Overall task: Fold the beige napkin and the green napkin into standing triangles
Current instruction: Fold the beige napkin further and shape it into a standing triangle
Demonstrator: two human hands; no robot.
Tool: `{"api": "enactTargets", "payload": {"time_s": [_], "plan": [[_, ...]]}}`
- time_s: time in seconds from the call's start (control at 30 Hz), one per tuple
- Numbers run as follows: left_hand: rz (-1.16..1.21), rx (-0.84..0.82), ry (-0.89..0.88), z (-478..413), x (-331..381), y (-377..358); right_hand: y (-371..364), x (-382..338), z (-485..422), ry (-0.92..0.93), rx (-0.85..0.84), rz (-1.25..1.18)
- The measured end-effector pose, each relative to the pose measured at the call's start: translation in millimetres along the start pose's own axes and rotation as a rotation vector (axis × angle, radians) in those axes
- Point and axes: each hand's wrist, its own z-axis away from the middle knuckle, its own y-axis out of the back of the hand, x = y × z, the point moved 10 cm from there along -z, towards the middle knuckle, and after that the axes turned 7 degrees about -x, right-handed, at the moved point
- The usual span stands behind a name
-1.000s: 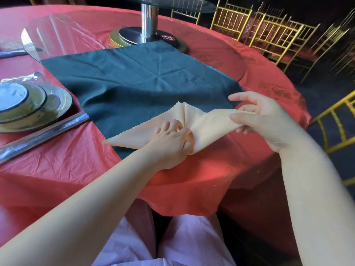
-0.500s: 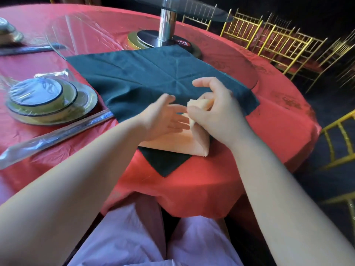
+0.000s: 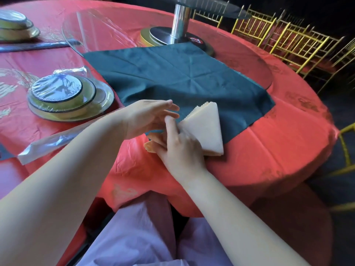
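The beige napkin [image 3: 205, 129] is folded into a compact triangle with a scalloped edge at its top, lying on the near corner of the green napkin [image 3: 182, 77]. The green napkin lies flat and unfolded on the red tablecloth. My right hand [image 3: 178, 148] presses on the beige napkin's left part, fingers gripping its lower folded layers. My left hand [image 3: 149, 116] hovers just left of it with fingers stretched out and apart, its fingertips near the napkin's upper left edge, holding nothing.
Wrapped stacked dishes [image 3: 63, 95] sit at the left, a second set [image 3: 15, 25] at the far left. A wrapped long utensil packet [image 3: 53, 139] lies near the table edge. A glass turntable on a metal post [image 3: 180, 22] stands behind. Gold chairs [image 3: 284, 35] line the right.
The beige napkin went from a wide spread shape to a compact folded triangle. My right hand moved from its right end onto its left side; my left hand lifted off and opened.
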Motion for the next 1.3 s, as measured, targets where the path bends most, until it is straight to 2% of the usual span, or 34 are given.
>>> {"api": "enactTargets", "payload": {"time_s": [0.1,0.2,0.3,0.4,0.6,0.83,1.07,1.2,1.3], "plan": [[-0.074,0.047,-0.129,17.7,2.6,5.6,8.3,16.2,3.8,-0.049,-0.029,-0.202],[-0.200,-0.021,-0.095,39.7,-8.3,0.3,12.5,31.5,7.9,-0.068,-0.086,-0.157],[-0.636,-0.055,-0.025,50.2,-17.1,-10.3,13.2,44.6,13.1,-0.075,-0.141,-0.094],[-0.923,0.113,-0.113,49.6,-4.6,-10.4,16.7,51.2,14.6,-0.066,-0.121,-0.088],[-0.888,0.351,-0.164,43.7,-2.3,8.2,30.4,50.8,18.4,0.027,0.039,-0.005],[-0.828,0.485,-0.205,46.7,-0.5,17.2,43.8,61.9,17.7,-0.051,0.169,-0.221],[-0.990,0.691,-0.104,60.2,1.1,24.9,24.0,58.6,21.1,-0.077,0.040,-0.216],[-1.035,0.729,-0.176,76.9,2.5,20.1,18.4,60.9,21.2,-0.108,0.002,-0.215],[-1.058,0.751,-0.240,85.7,2.1,16.7,12.5,53.8,21.8,-0.045,-0.052,-0.154]]}}
